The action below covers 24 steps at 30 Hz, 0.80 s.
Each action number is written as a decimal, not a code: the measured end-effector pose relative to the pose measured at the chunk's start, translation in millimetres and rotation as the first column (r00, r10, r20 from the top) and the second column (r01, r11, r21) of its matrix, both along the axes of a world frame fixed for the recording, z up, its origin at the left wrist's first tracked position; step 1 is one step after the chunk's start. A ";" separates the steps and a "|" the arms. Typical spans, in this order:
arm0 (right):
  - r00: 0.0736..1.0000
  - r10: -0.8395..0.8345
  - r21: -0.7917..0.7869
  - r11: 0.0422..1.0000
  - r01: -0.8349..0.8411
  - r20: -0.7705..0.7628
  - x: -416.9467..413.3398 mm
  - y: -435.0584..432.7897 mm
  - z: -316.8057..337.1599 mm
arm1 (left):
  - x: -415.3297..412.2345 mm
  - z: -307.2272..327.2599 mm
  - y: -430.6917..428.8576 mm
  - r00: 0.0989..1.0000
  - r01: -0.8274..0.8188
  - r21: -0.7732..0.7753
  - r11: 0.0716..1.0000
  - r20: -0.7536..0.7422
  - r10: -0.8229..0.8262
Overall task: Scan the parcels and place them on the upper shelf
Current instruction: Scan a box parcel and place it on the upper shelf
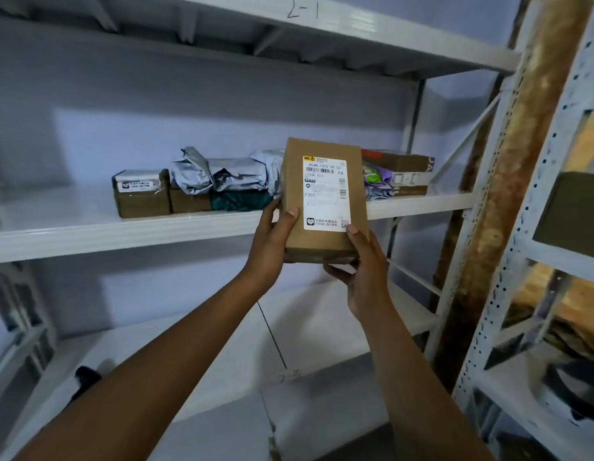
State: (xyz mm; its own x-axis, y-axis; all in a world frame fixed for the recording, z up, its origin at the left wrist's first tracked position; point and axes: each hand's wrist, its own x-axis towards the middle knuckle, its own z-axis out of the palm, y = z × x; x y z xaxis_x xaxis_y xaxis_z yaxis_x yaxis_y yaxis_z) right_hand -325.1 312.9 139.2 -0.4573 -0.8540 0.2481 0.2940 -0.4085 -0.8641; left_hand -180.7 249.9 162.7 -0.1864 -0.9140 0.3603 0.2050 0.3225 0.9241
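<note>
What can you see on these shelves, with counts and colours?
held box: one, brown with white label, in both hands
small boxes: two, brown, leftmost on shelf
grey bags: a few, grey, mid-shelf
green parcel: one, dark green, under grey bags
purple bag: one, purple-green, right of held box
carton: one, brown, rightmost on shelf
shelf: one, white, ahead
post: one, rusty brown, far right
left hand: one, grips held box's lower left
right hand: one, grips its lower right
</note>
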 end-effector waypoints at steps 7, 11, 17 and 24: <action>0.977 0.146 -0.058 0.986 -0.157 -0.156 45.3 -24.4 54.6 | 55.7 52.5 -8.0 0.987 -0.157 -0.062 0.986 -0.056 0.153; 0.953 0.230 -0.046 0.969 -0.243 -0.199 90.1 -39.5 79.4 | 102.8 78.2 -5.0 0.951 -0.284 -0.034 0.958 -0.139 0.277; 0.898 0.336 -0.049 0.930 -0.363 -0.285 164.2 -52.0 112.9 | 172.5 102.9 3.7 0.943 -0.326 -0.104 0.939 -0.106 0.316; 0.764 0.304 0.024 0.935 -0.353 -0.569 251.8 -95.7 132.9 | 289.8 123.6 -27.3 0.862 -0.490 0.017 0.872 -0.140 0.487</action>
State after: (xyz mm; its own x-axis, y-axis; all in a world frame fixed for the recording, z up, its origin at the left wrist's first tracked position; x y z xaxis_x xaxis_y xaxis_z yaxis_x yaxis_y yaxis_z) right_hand -73.3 217.2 272.0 0.0860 -0.8921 0.4436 -0.0967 -0.4506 -0.8875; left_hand 109.1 222.6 286.3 0.3343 -0.8681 0.3669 0.1391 0.4305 0.8918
